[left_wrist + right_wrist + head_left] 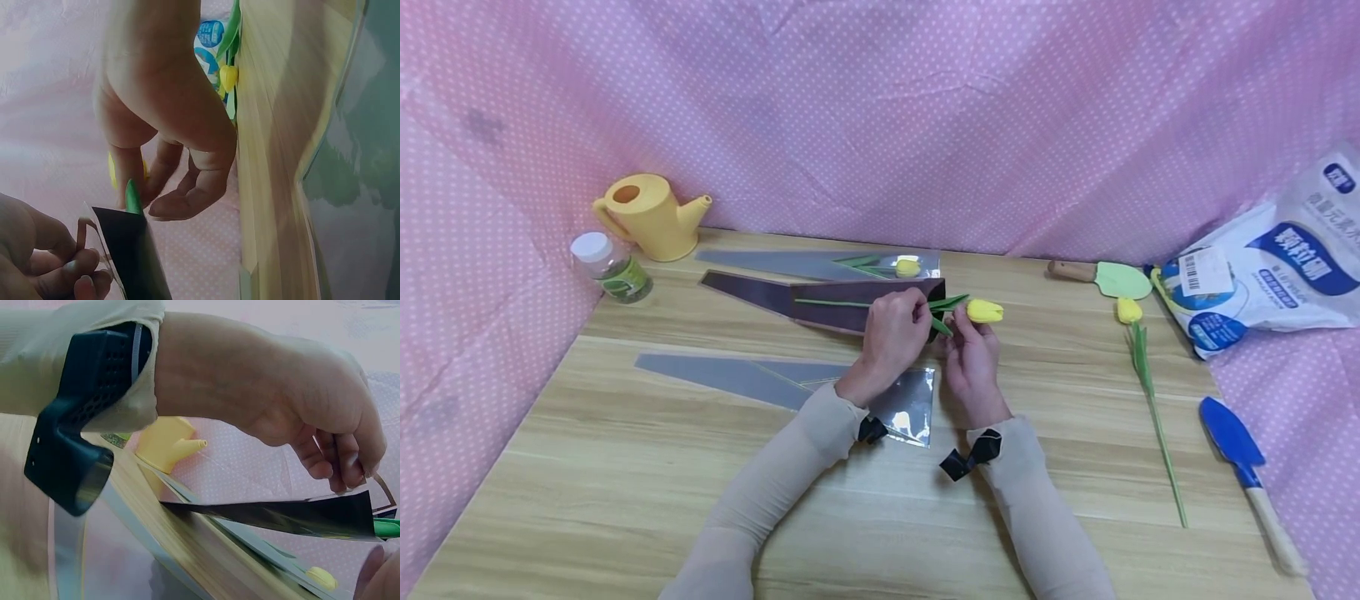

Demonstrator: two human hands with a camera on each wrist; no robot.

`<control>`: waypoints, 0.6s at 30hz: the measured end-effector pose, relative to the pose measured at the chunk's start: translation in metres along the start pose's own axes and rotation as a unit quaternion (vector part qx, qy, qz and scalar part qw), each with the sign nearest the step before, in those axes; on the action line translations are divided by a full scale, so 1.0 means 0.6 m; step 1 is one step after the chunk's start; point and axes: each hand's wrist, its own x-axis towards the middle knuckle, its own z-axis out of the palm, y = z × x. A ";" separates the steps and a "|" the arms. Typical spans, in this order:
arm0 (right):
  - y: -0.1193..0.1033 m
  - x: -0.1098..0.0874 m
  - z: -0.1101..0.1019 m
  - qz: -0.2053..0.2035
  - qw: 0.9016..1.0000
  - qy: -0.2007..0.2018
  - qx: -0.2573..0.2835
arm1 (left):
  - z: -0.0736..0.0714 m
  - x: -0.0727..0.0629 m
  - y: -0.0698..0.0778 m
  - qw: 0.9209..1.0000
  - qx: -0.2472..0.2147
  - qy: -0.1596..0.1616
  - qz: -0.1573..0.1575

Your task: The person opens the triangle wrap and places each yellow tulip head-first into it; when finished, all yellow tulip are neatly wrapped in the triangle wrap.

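Observation:
My left hand (895, 329) pinches the upper edge of a dark flower sleeve (835, 308) near its wide end, as the right wrist view shows. A yellow tulip (985, 311) lies partly in the sleeve, its stem running inside toward the narrow end. Its bloom and leaves stick out of the sleeve's mouth. My right hand (976, 358) pinches this tulip just below the bloom. In the left wrist view the right hand's fingers (187, 200) hide most of the bloom. Below the hands lies an empty clear sleeve (722, 379), partly covered by the left forearm.
Behind lies a clear sleeve (760, 263) with a yellow tulip (907, 267) in it. At the left stand a yellow watering can (658, 218) and a jar (617, 271). Rightward are a loose tulip (1142, 367), a green trowel (1122, 280), a blue trowel (1232, 433) and a white bag (1262, 258).

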 end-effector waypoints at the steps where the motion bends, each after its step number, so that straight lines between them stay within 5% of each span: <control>1: 0.000 -0.001 0.001 -0.001 1.000 0.003 0.000 | 0.000 0.000 0.000 1.000 -0.002 -0.001 0.001; 18: 0.015 -0.009 0.004 -0.023 0.999 -0.035 0.007 | 0.003 -0.002 0.003 0.999 -0.026 -0.004 0.046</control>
